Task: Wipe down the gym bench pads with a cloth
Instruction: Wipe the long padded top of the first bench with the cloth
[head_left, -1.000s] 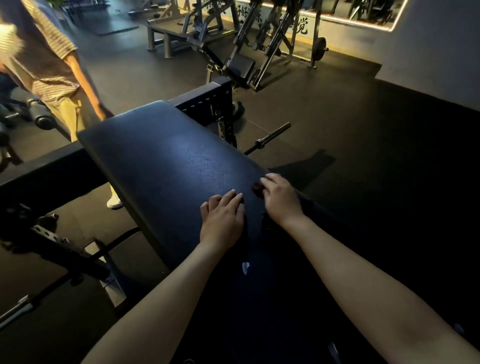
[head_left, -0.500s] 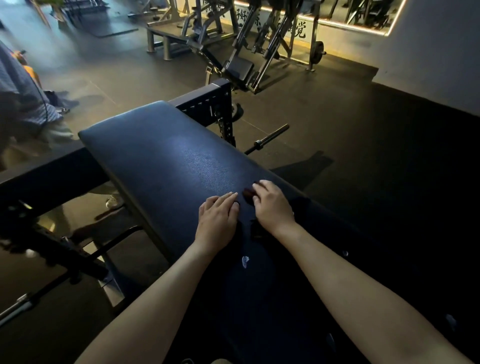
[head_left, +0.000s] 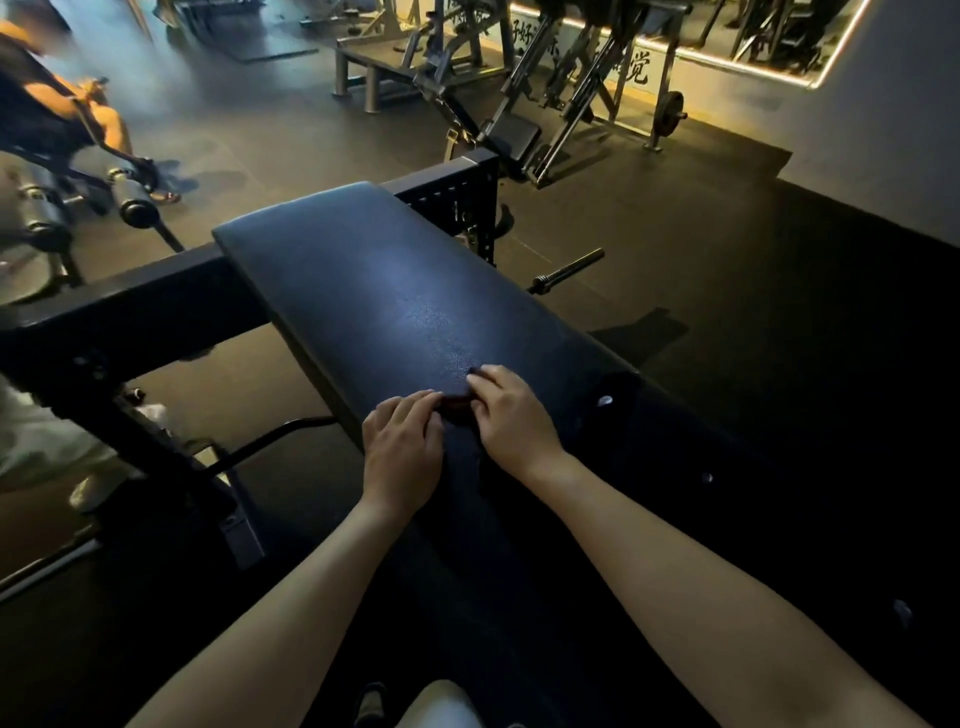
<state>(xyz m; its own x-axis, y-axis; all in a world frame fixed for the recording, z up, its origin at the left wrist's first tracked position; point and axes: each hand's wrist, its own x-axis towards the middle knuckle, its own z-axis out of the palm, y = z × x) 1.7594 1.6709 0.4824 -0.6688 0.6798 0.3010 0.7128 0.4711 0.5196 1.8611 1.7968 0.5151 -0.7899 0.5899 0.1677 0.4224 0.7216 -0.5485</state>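
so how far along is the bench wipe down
Done: cannot tell; the bench pad shows no clear wiped or wet patch. In hand: the left hand and right hand press a dark cloth flat on the pad, roughly midway along it. Left: likely the far stretch ahead of the hands, up to the rounded end.

Black brush characters on the far wall

The writing that can be read stands on a pale band (head_left: 638, 67) running low along the far wall, just under a glowing strip of light (head_left: 727, 58). It is large black Chinese brush lettering. Near the band's right end "觉" reads cleanly, and further left "好" (head_left: 521, 26) can be made out (a sliver of another character sits just beside it, too cut off to name). Between the two, slanted machine frames (head_left: 582, 78) stand in front of the band, and the strokes showing past them cannot be read.
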